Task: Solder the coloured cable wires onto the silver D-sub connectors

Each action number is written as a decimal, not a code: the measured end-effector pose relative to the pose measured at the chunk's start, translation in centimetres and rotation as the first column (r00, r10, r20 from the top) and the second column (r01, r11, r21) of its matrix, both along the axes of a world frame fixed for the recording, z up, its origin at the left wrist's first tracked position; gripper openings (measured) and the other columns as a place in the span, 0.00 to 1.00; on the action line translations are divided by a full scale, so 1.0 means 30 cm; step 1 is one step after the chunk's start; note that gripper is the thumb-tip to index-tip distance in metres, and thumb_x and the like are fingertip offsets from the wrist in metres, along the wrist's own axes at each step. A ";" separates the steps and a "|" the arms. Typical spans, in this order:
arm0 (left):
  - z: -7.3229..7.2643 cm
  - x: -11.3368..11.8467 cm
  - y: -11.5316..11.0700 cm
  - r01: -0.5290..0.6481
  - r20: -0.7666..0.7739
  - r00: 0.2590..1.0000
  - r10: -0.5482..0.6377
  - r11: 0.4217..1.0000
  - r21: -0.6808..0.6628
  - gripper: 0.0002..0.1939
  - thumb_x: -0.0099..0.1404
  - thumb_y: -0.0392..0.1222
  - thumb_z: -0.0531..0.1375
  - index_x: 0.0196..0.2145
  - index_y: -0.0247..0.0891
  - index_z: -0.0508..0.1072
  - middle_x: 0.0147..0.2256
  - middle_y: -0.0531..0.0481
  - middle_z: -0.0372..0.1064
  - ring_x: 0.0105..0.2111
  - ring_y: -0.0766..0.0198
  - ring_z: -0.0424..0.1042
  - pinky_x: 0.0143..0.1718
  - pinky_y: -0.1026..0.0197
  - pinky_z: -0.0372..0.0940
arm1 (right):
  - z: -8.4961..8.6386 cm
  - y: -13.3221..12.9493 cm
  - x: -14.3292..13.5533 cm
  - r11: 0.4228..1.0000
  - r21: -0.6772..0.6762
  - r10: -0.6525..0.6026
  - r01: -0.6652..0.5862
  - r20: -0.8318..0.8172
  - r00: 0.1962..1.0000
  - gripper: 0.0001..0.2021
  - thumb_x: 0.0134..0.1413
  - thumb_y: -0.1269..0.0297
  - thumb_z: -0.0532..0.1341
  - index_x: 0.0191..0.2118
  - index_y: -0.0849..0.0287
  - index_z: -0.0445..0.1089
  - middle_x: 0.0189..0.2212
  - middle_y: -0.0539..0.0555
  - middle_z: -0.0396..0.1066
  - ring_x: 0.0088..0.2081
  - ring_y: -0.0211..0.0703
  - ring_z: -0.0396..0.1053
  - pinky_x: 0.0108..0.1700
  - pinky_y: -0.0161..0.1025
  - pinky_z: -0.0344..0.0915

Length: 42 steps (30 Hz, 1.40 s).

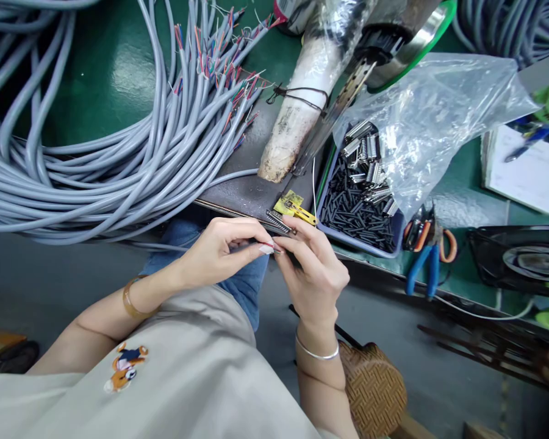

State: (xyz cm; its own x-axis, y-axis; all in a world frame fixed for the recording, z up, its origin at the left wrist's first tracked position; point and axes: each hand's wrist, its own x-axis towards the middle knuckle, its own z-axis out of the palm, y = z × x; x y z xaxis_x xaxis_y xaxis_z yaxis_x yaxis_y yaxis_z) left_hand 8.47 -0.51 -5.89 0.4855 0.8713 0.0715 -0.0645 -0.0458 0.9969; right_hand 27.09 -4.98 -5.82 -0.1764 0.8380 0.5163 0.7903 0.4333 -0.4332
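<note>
My left hand [231, 247] is closed in a pinch, with a thin red wire [268, 244] showing at its fingertips. My right hand [313, 262] meets it there, thumb and fingers pinched together at the wire's end; what they hold is too small to make out. Just beyond the fingertips, at the table edge, lies a multi-pin connector [278, 221] beside a yellow clip-like holder [304, 213]. A grey cable [235, 177] runs along the edge on the left, passing under the white wrapped tube.
Bundled grey cables [132, 164] with stripped coloured ends cover the left. A soldering iron [333, 116] leans beside a white wrapped tube [293, 116]. A blue bin [322, 183] holds black sleeves and metal connectors under a plastic bag [443, 116]. Pliers [432, 262] lie right; a woven stool [375, 390] stands below.
</note>
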 end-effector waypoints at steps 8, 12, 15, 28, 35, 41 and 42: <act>0.005 0.008 0.025 -0.025 0.176 0.979 0.105 0.914 -0.405 0.19 0.59 0.52 0.71 0.31 0.33 0.74 0.24 0.53 0.71 0.15 0.76 0.61 0.15 0.70 0.56 | -0.021 -0.017 0.006 0.992 0.124 -0.018 0.036 -0.144 0.989 0.13 0.57 0.74 0.69 0.45 0.49 0.77 0.49 0.52 0.80 0.45 0.45 0.81 0.46 0.43 0.80; -0.014 0.019 0.039 -0.077 0.208 0.960 0.186 0.894 -0.442 0.15 0.60 0.47 0.70 0.29 0.34 0.73 0.22 0.56 0.66 0.13 0.77 0.60 0.13 0.72 0.52 | -0.016 -0.009 -0.010 0.989 0.013 -0.117 0.149 -0.556 0.823 0.03 0.64 0.70 0.63 0.41 0.54 0.72 0.44 0.53 0.81 0.46 0.46 0.81 0.45 0.46 0.80; -0.013 0.039 0.046 -0.121 0.181 0.960 0.215 0.897 -0.426 0.12 0.58 0.43 0.70 0.27 0.34 0.72 0.26 0.53 0.71 0.13 0.79 0.59 0.12 0.72 0.52 | -0.019 0.004 -0.026 0.978 -0.129 -0.208 0.166 -0.684 0.699 0.04 0.66 0.66 0.62 0.37 0.56 0.68 0.42 0.55 0.81 0.44 0.46 0.81 0.42 0.45 0.80; -0.009 0.081 0.079 -0.225 0.129 0.952 0.278 0.919 -0.324 0.10 0.57 0.39 0.68 0.25 0.32 0.73 0.27 0.50 0.74 0.15 0.79 0.58 0.13 0.72 0.53 | -0.077 0.033 -0.043 0.985 -0.055 -0.168 0.164 -0.526 0.834 0.07 0.64 0.67 0.63 0.34 0.54 0.65 0.45 0.56 0.82 0.44 0.47 0.82 0.42 0.44 0.80; -0.010 0.086 0.094 -0.232 0.162 0.944 0.288 0.927 -0.295 0.10 0.57 0.38 0.70 0.24 0.32 0.74 0.30 0.49 0.77 0.17 0.79 0.59 0.16 0.73 0.54 | -0.078 0.048 -0.034 0.992 -0.028 -0.118 0.123 -0.547 0.829 0.05 0.65 0.66 0.60 0.36 0.53 0.63 0.46 0.57 0.81 0.48 0.49 0.80 0.42 0.47 0.80; -0.002 0.091 0.100 -0.235 0.192 0.936 0.296 0.929 -0.287 0.07 0.56 0.35 0.69 0.24 0.32 0.75 0.30 0.50 0.76 0.17 0.80 0.59 0.16 0.73 0.55 | -0.072 0.060 -0.033 0.993 -0.025 -0.111 0.117 -0.560 0.821 0.06 0.65 0.66 0.61 0.36 0.54 0.63 0.46 0.57 0.81 0.47 0.48 0.81 0.42 0.45 0.80; -0.002 0.092 0.101 -0.238 0.195 0.934 0.300 0.927 -0.288 0.07 0.56 0.35 0.69 0.24 0.32 0.75 0.30 0.50 0.76 0.17 0.80 0.59 0.16 0.73 0.55 | -0.071 0.062 -0.033 0.993 -0.020 -0.109 0.118 -0.565 0.818 0.06 0.65 0.66 0.61 0.36 0.54 0.64 0.46 0.57 0.81 0.47 0.48 0.81 0.42 0.45 0.80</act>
State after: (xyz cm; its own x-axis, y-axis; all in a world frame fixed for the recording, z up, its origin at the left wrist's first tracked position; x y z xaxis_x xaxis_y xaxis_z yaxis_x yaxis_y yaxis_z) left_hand 11.22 2.53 -5.94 0.2268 0.9698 -0.0896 -0.3159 0.1603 0.9352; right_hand 26.08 -3.12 -7.95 0.2454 0.8250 0.5090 0.4538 0.3662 -0.8124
